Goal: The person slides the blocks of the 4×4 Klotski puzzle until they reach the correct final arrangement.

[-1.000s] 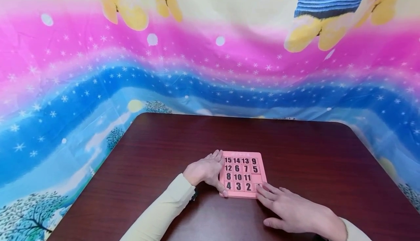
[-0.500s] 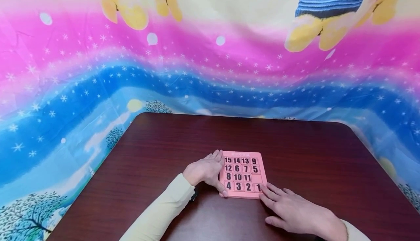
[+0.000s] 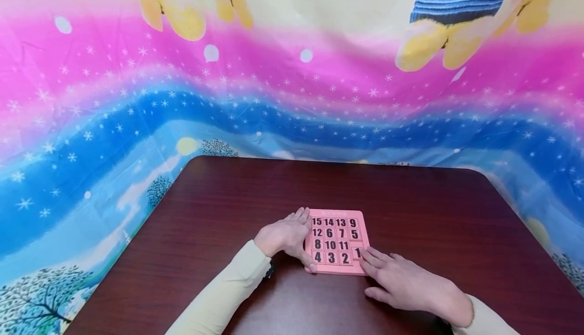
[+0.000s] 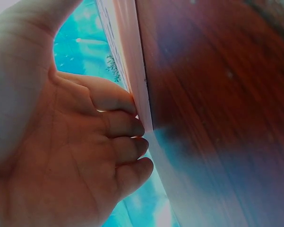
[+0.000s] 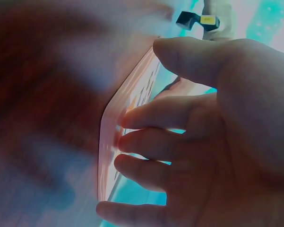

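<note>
A pink number slide puzzle [image 3: 335,269] lies flat on the dark wooden table, with black numbers on its square tiles. My left hand [image 3: 285,236] rests along its left side, fingers at the far corner and thumb on the near corner. In the left wrist view, the fingertips meet the puzzle's edge. At the right side, my right hand [image 3: 403,279] reaches in with extended fingers, fingertips at the tile marked 1 [image 3: 357,253]. This tile sits partway between the bottom row and the row above. The right thumb stays apart from the puzzle, over the table.
The brown table [image 3: 255,188] extends around the puzzle on all sides. Behind it hangs a printed cloth [image 3: 283,91] with pink and blue bands and snowflakes. Both forearms wear pale sleeves [image 3: 219,289].
The tile marked 1 has slid away from me, out of the bottom right corner. My right hand drew back slightly, then moved up with it. The left hand stays put.
</note>
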Available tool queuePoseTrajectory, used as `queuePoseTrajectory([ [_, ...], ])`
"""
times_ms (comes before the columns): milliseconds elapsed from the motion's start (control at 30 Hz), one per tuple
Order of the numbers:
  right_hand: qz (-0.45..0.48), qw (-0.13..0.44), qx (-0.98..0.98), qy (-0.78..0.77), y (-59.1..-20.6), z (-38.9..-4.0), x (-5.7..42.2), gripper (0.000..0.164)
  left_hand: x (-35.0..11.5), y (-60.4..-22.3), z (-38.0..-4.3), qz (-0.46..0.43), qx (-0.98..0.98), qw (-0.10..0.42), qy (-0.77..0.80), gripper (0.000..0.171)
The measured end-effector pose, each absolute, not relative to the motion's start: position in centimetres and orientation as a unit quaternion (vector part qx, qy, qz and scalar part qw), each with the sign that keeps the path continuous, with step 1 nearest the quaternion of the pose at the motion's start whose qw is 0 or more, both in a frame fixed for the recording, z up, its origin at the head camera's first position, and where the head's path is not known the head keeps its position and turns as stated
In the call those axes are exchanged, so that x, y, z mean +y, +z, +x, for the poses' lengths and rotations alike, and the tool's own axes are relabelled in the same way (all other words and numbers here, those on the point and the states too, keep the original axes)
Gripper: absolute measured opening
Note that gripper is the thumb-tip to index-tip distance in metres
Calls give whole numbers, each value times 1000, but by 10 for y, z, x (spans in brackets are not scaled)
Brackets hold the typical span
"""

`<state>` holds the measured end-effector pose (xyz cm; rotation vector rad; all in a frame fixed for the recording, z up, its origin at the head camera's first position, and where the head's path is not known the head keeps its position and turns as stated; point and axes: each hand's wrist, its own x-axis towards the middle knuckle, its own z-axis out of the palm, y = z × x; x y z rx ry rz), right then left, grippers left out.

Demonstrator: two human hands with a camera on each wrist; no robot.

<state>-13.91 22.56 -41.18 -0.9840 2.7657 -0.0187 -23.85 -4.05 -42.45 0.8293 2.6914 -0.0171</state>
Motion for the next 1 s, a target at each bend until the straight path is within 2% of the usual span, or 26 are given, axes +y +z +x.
queuePoseTrajectory([
  [267,-323,94,941,-13,-410,-153,222,61,-41,-424,-238,286,944,164,-5,131],
  [633,-396,86,914,2,-402,-143,203,52,-42,-424,-238,286,943,169,1,132],
  [1000,-384,86,919,3,-412,-140,204,55,-41,-425,-237,288,943,164,-1,131],
])
